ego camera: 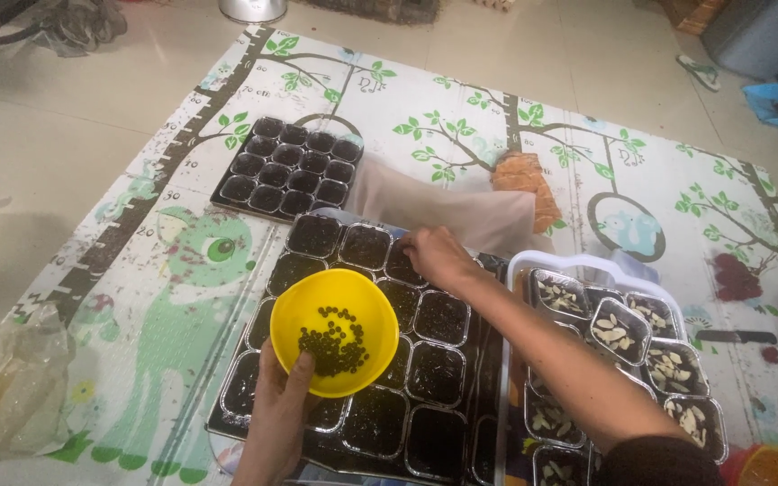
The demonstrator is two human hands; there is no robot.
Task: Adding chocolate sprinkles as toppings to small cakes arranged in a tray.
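Sowing looks underway: the left hand (276,414) grips the yellow bowl (335,331) of dark seeds (333,342) over the tray (366,360), while the right hand (437,255), fingers closed at a far cell (402,263), seems next to need another seed from the bowl just behind it.

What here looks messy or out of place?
Dark soil smears dirty the mat left of the big tray. A lone flip-flop lies on the floor at top right. The yellow bowl in the left hand sits level, nothing spilling.
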